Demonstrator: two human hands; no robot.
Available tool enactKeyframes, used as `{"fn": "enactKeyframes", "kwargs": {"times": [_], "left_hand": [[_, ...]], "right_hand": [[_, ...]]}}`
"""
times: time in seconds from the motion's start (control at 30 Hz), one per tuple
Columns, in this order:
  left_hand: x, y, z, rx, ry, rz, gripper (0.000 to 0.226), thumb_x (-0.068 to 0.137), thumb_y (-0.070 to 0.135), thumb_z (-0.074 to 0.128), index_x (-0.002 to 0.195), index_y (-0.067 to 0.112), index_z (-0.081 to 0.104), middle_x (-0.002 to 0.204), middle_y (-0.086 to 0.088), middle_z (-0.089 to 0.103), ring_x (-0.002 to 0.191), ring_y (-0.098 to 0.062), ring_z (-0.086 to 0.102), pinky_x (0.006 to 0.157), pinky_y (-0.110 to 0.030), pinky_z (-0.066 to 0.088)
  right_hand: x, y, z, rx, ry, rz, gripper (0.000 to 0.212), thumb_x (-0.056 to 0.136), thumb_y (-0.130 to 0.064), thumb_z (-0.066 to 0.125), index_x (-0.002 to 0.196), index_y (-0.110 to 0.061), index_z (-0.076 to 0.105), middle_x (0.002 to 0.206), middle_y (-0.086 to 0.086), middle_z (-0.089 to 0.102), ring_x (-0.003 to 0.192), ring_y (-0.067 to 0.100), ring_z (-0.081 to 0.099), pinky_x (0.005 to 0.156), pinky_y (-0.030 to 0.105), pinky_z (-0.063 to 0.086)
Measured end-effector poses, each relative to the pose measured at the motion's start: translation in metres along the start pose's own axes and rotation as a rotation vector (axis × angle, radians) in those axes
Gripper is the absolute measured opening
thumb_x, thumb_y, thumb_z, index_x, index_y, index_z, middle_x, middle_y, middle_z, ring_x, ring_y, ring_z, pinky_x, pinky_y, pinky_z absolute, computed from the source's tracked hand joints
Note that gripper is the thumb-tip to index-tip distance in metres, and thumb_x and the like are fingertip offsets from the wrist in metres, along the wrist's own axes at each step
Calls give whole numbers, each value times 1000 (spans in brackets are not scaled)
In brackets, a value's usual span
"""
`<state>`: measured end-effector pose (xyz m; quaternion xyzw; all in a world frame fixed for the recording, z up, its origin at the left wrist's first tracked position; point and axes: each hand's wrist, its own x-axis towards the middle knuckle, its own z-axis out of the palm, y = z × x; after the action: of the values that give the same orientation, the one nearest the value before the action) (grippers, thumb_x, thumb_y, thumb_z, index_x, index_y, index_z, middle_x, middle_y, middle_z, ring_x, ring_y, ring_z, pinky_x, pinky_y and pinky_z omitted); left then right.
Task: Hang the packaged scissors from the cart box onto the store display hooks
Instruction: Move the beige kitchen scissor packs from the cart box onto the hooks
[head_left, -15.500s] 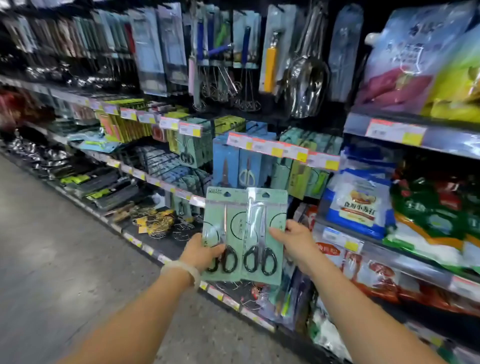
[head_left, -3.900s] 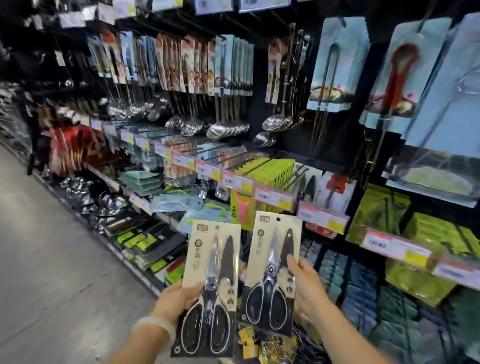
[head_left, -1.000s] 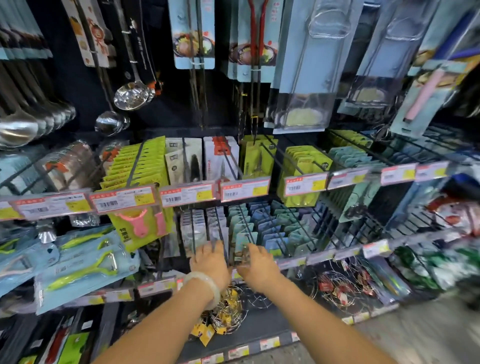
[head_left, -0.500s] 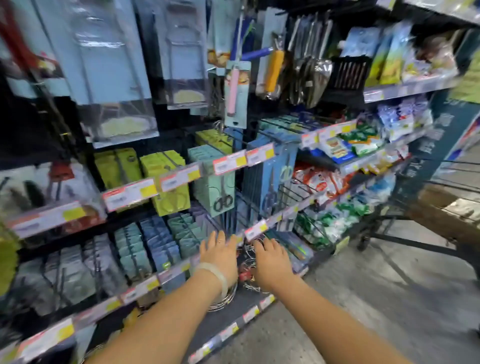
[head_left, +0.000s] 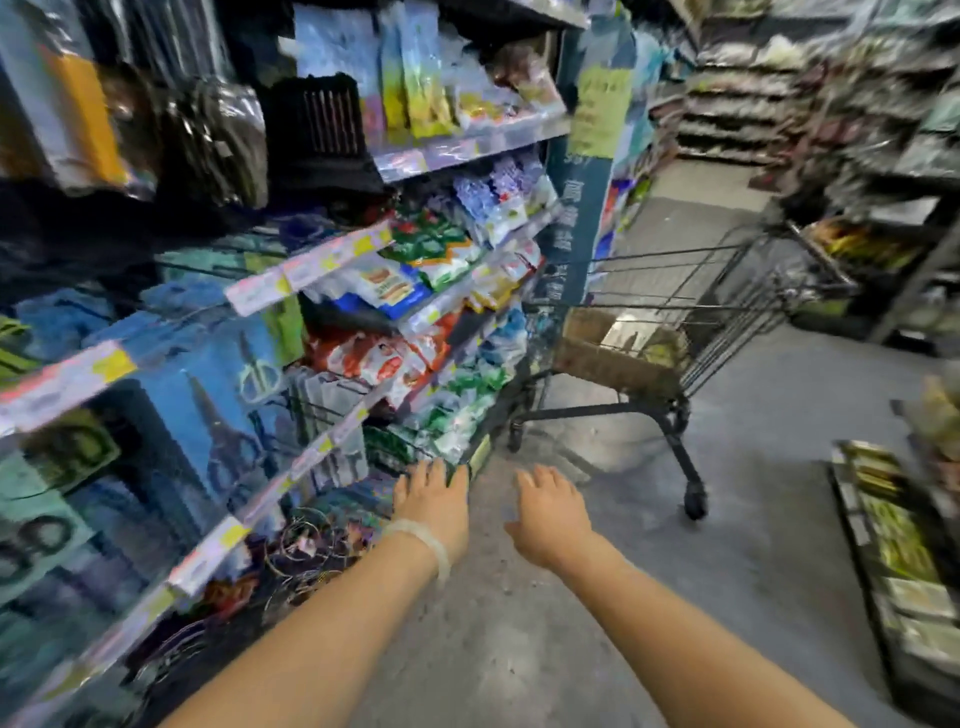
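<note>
- Head view: my left hand and right hand reach forward empty, fingers loosely spread.
- The cart box sits in the cart at 1 o'clock, well apart from both hands.
- Blue packaged scissors hang blurred at 9 o'clock.

I am counting two hands in view, the left hand and the right hand, both empty. I am seeing one shopping cart holding one cardboard box, and one pale bracelet. The blurred shelf packages I am finding uncountable.
</note>
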<state>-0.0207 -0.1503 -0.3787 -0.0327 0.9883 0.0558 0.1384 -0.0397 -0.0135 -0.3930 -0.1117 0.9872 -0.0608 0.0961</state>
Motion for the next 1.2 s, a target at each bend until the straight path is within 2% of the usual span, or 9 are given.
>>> {"fn": "enactKeyframes", "kwargs": {"times": [0.1,0.37,0.47,0.57,0.77,0.9,1.0,1.1,1.2], "left_hand": [[46,34,-5,29,0,80,70,96,24,44,152,20,2,160,-10,0,147,-31,-2,120,-47,7],[202,97,-48,40,-17,195,71,94,23,48,152,19,6,159,-11,3,147,-31,1,118,-48,12],[263,117,-75,28,30,220,72,93,28,51,151,18,10,159,-11,9,147,-31,7,118,-46,14],[313,139,-90,41,1,248,73,92,35,53,150,18,11,158,-12,9,146,-32,7,119,-45,13],[406,187,-105,90,-27,327,72,92,27,52,150,18,11,159,-11,5,147,-30,3,120,-46,10],[480,217,-117,72,-19,325,70,93,27,51,150,19,11,159,-11,4,147,-30,3,120,-45,10],[536,239,-128,40,-37,307,69,93,29,50,150,19,13,159,-12,5,147,-30,3,120,-46,9],[601,269,-145,31,-63,293,71,92,31,53,150,20,13,159,-11,6,147,-30,4,120,-46,11],[659,296,-161,-19,-15,285,69,91,32,54,148,20,17,158,-10,12,147,-29,8,119,-45,14]], "right_hand": [[32,39,-2,3,3,66,62,89,-30,55,141,-11,27,146,13,32,138,32,25,112,42,27],[167,119,-46,35,-16,188,61,90,-30,56,141,-12,29,144,13,35,138,32,26,113,41,27],[220,146,-66,40,17,208,59,88,-29,57,139,-12,32,143,13,36,135,32,29,110,41,30],[258,173,-74,40,33,243,55,86,-27,57,135,-13,36,138,11,41,130,31,35,105,39,34],[341,232,-93,79,13,315,49,88,-21,53,133,-11,38,140,14,39,132,32,31,110,41,31],[411,272,-106,89,39,309,52,88,-24,56,134,-11,36,142,14,36,135,33,29,111,42,29],[462,306,-116,92,30,297,47,88,-24,55,130,-11,38,137,13,39,130,32,33,107,41,33],[521,348,-136,89,17,305,51,86,-24,56,132,-12,38,137,13,40,128,32,36,106,41,36],[575,388,-160,97,52,312,50,87,-24,54,133,-11,39,136,14,43,126,32,40,102,41,39]]}}
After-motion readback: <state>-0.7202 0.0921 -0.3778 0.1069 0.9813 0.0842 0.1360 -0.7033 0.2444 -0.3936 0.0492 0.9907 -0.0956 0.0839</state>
